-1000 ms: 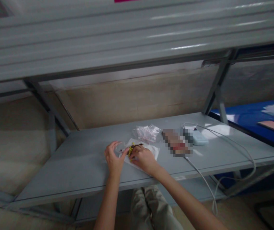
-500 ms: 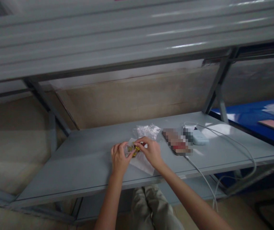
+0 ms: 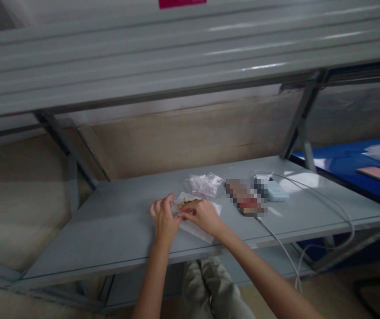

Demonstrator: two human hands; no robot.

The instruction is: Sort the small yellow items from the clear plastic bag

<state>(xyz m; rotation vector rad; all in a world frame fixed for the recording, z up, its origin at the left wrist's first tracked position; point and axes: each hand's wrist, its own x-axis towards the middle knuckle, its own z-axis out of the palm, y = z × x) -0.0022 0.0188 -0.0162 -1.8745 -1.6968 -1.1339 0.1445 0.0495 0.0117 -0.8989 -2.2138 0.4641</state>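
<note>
The left hand [image 3: 165, 218] grasps a small clear plastic bag [image 3: 177, 205] between curved fingers and thumb; its contents are hard to make out. The right hand [image 3: 203, 215] has its fingers drawn together beside the left thumb, and whatever they may grip is hidden. Just beyond, small yellow and dark pieces [image 3: 183, 202] lie on a thin white sheet [image 3: 198, 231], partly covered by the hands. Crumpled clear plastic bags [image 3: 206, 183] lie on the far side. All rest on a grey flat-topped bench [image 3: 119, 221]; to the right, a pixelated brownish slab [image 3: 243, 195] and a pale-blue rounded box [image 3: 278, 191] sit near white cable [image 3: 278, 239]. A blue table [image 3: 336, 161] at far right is cut off.
</note>
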